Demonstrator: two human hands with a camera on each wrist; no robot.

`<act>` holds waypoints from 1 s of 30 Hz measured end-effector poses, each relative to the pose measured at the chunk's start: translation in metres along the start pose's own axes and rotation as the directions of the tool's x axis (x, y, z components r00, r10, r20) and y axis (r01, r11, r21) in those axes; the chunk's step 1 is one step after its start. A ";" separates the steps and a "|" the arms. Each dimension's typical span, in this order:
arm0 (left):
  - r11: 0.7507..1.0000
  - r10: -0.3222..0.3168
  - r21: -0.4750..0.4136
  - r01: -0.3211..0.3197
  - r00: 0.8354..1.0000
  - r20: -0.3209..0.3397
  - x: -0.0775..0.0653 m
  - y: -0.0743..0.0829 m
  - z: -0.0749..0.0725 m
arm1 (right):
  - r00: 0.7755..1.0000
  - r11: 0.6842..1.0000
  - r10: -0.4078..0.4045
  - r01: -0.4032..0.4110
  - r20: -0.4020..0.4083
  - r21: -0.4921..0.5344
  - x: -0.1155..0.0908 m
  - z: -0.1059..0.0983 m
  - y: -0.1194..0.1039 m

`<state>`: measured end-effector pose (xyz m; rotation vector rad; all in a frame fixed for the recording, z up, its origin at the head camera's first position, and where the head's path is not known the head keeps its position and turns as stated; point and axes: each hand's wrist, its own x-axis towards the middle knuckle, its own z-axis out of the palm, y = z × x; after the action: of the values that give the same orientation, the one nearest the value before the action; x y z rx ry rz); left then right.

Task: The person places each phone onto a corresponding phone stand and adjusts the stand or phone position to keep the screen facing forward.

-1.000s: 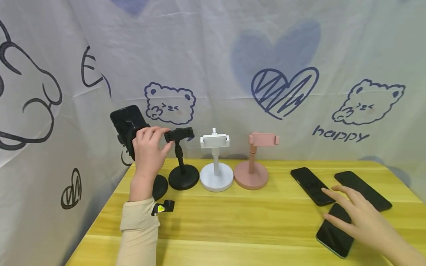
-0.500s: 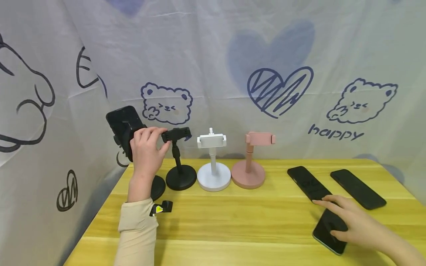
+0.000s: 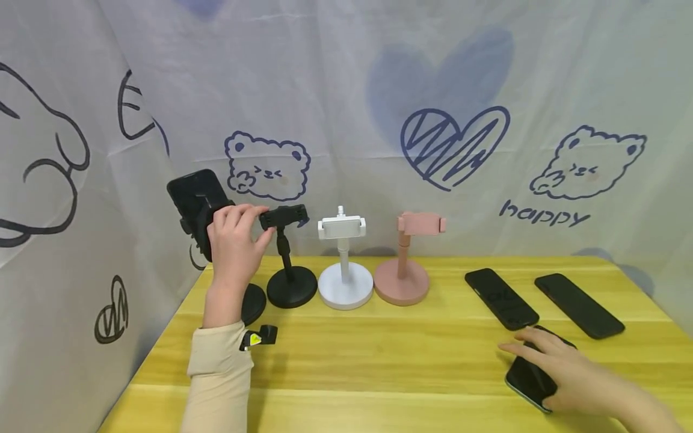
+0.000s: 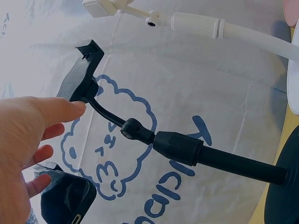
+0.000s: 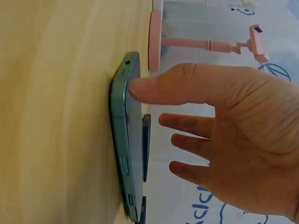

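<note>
My left hand [image 3: 233, 243] is at the clamp [image 3: 284, 216] of a black phone stand [image 3: 292, 287], thumb and index finger pinching its left end. In the left wrist view the thumb [image 4: 70, 109] lies against the clamp's lower end; the index finger is hidden. Beside that hand, a black phone [image 3: 197, 198] sits tilted up in another black stand [image 3: 253, 304], which the hand partly covers. My right hand [image 3: 568, 373] spreads over a dark phone with a green frame [image 5: 120, 135] lying on the table. Its thumb [image 5: 145, 88] overlaps the phone's screen edge; the other fingers are extended.
A white stand [image 3: 346, 285] and a pink stand [image 3: 402, 282] continue the row to the right. Two dark phones [image 3: 500, 299] lie flat at the table's back right. A printed cloth [image 3: 357, 72] hangs behind the wooden table [image 3: 379, 367].
My right hand has come lower over the nearest phone, its thumb shifting to the near edge. The left hand keeps its place at the black stand's clamp. The head view has shifted slightly.
</note>
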<state>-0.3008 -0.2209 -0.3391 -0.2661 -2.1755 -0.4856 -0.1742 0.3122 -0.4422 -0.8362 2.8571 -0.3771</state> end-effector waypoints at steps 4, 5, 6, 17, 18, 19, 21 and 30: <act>1.000 -0.010 -0.001 0.010 1.000 0.002 -0.002 0.000 -0.001 | 0.999 1.000 -0.020 0.021 0.041 -0.021 0.000 0.003 -0.002; 1.000 -0.007 -0.002 0.007 1.000 -0.001 -0.002 0.000 -0.001 | 0.999 0.999 -0.018 0.019 0.045 -0.029 0.000 0.003 -0.002; 1.000 -0.005 -0.003 0.005 1.000 -0.005 -0.002 -0.001 -0.001 | 0.999 0.999 -0.012 0.013 0.051 -0.037 -0.001 0.003 -0.002; 1.000 0.003 -0.010 -0.003 1.000 0.001 -0.001 -0.001 0.000 | 0.982 0.995 0.103 -0.102 0.158 -0.010 -0.003 0.007 -0.003; 1.000 0.004 -0.009 -0.004 1.000 0.000 -0.001 -0.001 0.000 | 0.984 0.996 0.091 -0.091 0.154 -0.004 -0.003 0.008 -0.003; 1.000 0.005 -0.009 -0.005 1.000 -0.002 -0.001 -0.002 0.000 | 0.987 0.997 0.070 -0.071 0.148 -0.003 -0.003 0.009 -0.003; 1.000 0.008 -0.010 -0.008 1.000 -0.012 -0.001 -0.002 0.000 | 0.991 0.999 0.038 -0.036 0.131 -0.015 -0.002 0.010 -0.002; 1.000 0.019 -0.022 -0.019 1.000 -0.016 -0.001 -0.003 0.001 | 0.992 0.999 0.023 -0.019 0.125 -0.033 -0.004 0.011 0.004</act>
<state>-0.3022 -0.2236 -0.3416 -0.2940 -2.1518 -0.5003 -0.1708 0.3155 -0.4533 -0.8043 2.7597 -0.2672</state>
